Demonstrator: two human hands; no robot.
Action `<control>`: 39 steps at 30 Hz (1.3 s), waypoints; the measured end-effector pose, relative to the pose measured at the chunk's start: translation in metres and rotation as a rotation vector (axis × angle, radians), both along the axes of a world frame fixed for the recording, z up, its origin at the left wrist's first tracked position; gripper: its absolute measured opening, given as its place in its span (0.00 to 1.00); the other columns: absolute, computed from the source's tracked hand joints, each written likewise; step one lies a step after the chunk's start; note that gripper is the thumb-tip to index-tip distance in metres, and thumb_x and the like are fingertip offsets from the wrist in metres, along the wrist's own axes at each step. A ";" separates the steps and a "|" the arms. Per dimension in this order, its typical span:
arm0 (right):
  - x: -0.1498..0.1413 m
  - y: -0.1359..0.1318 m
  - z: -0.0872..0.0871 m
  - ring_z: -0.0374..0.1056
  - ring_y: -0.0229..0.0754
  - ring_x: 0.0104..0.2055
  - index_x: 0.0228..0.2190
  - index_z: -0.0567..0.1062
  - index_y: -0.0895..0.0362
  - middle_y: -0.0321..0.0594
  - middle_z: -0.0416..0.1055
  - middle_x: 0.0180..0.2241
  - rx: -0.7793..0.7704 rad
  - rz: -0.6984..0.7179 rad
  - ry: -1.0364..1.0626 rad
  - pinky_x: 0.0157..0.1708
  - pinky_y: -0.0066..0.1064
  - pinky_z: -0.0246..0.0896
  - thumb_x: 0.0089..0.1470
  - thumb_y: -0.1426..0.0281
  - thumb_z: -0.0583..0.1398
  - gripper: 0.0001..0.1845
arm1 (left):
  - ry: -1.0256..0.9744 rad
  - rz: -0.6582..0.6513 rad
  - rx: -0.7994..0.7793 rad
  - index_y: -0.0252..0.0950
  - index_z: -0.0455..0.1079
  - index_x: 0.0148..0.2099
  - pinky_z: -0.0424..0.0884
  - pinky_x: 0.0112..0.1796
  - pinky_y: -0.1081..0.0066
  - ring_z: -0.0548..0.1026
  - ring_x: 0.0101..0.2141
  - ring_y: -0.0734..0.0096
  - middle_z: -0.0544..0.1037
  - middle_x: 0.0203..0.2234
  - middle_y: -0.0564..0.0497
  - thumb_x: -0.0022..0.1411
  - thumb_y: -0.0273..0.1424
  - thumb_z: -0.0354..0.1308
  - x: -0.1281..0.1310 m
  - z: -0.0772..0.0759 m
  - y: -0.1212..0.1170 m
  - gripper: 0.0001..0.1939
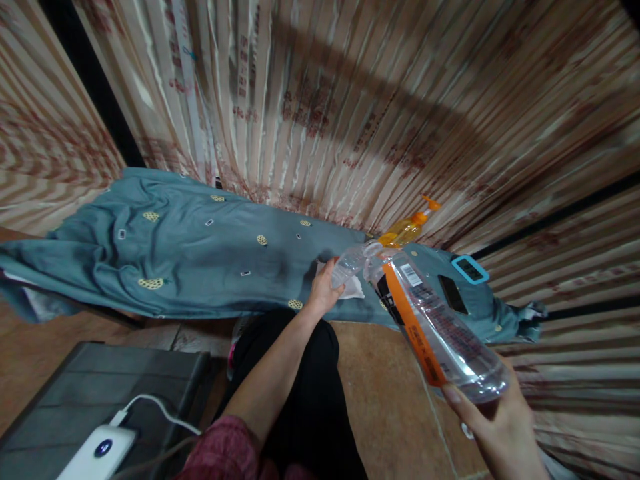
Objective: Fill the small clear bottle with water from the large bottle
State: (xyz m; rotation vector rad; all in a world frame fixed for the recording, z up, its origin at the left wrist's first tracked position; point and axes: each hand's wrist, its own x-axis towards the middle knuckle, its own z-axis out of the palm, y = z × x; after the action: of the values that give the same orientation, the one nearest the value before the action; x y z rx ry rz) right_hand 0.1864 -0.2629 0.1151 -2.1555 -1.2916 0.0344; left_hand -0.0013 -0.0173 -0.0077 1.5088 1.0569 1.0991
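My left hand (pixel 326 290) is wrapped round a small clear plastic bottle (pixel 350 264), which is tilted with its neck to the upper right. My right hand (pixel 500 417) grips the base of a large clear plastic bottle (pixel 453 333) with an orange and black label. That bottle slants down towards the small one, and their necks meet or nearly meet; I cannot tell if they touch. Under the small bottle lies a white tissue (pixel 353 289). Just behind the necks stands a yellow pump bottle (pixel 404 231) with an orange pump head.
A teal cloth with pineapple prints (pixel 200 253) covers the long, narrow table. To the right are a dark phone (pixel 453 295) and a blue-framed display (pixel 470 269). A white power bank (pixel 97 457) with a cable rests on a dark stool (pixel 145 370). Patterned curtains (pixel 310 100) hang behind.
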 end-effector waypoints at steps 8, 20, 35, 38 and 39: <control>-0.003 0.000 0.002 0.74 0.58 0.47 0.52 0.70 0.58 0.49 0.75 0.44 -0.008 -0.011 -0.013 0.45 0.44 0.70 0.40 0.42 0.67 0.45 | -0.008 0.002 -0.014 0.38 0.69 0.61 0.70 0.59 0.58 0.77 0.57 0.57 0.79 0.55 0.43 0.49 0.15 0.67 -0.001 0.002 -0.001 0.37; -0.010 0.002 0.004 0.75 0.55 0.45 0.52 0.70 0.58 0.47 0.76 0.43 0.028 0.015 -0.024 0.44 0.42 0.71 0.44 0.43 0.66 0.42 | -0.017 0.001 -0.013 0.41 0.69 0.61 0.71 0.59 0.58 0.77 0.56 0.57 0.79 0.55 0.45 0.49 0.16 0.67 -0.001 0.003 -0.001 0.37; 0.008 -0.003 -0.004 0.75 0.56 0.44 0.51 0.71 0.57 0.47 0.76 0.42 0.007 0.018 -0.042 0.42 0.42 0.71 0.41 0.44 0.67 0.42 | -0.030 -0.001 -0.003 0.42 0.69 0.61 0.71 0.59 0.58 0.77 0.56 0.57 0.80 0.54 0.47 0.49 0.16 0.67 0.000 0.001 0.000 0.38; 0.004 -0.001 -0.003 0.75 0.57 0.44 0.51 0.71 0.57 0.47 0.76 0.42 -0.008 0.016 -0.034 0.42 0.43 0.71 0.41 0.44 0.68 0.42 | -0.032 0.001 -0.004 0.43 0.69 0.62 0.71 0.59 0.58 0.77 0.57 0.56 0.79 0.55 0.47 0.48 0.16 0.67 0.000 -0.001 0.000 0.38; 0.000 0.000 -0.001 0.75 0.56 0.44 0.51 0.71 0.57 0.47 0.76 0.42 0.008 0.000 -0.020 0.43 0.43 0.71 0.41 0.43 0.67 0.42 | -0.031 -0.002 -0.001 0.43 0.69 0.62 0.71 0.60 0.57 0.77 0.57 0.56 0.79 0.55 0.47 0.48 0.16 0.67 0.000 -0.001 0.000 0.39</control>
State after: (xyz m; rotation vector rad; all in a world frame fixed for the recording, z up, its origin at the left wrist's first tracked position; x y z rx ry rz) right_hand 0.1866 -0.2628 0.1138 -2.1540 -1.3007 0.0076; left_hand -0.0013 -0.0171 -0.0086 1.4871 1.0343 1.1168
